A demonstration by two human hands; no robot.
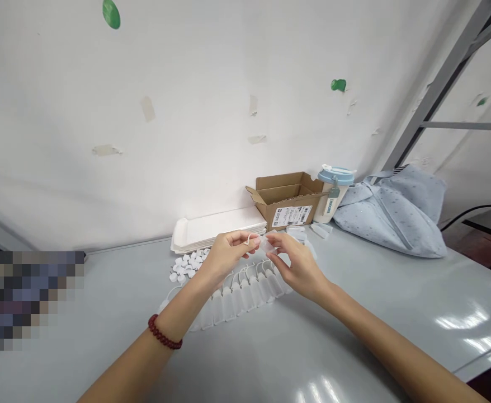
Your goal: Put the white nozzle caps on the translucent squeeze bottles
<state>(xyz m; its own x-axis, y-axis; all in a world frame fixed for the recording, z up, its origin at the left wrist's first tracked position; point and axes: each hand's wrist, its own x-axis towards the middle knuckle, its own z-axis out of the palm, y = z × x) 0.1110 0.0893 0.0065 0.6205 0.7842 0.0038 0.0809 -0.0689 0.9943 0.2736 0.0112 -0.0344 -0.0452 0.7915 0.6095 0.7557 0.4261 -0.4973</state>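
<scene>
Above the table my left hand (224, 254) pinches a thin white cord loop (250, 239) between thumb and fingertips. My right hand (298, 266) grips a small translucent plastic bottle (266, 244) close beside it, and the fingertips of both hands nearly meet. Whether the loop is joined to this bottle, I cannot tell. Below the hands lies a row of several similar translucent bottles (231, 299) with white loops at their tops. A heap of small white caps (187, 264) is left of the row, partly behind my left hand.
A stack of white trays (216, 224) leans at the wall. Beside it are an open cardboard box (287, 204), a cup with a blue lid (333, 190) and a light blue cloth bag (390, 215). More clear pieces (321, 230) lie before the box on the grey table (245, 364).
</scene>
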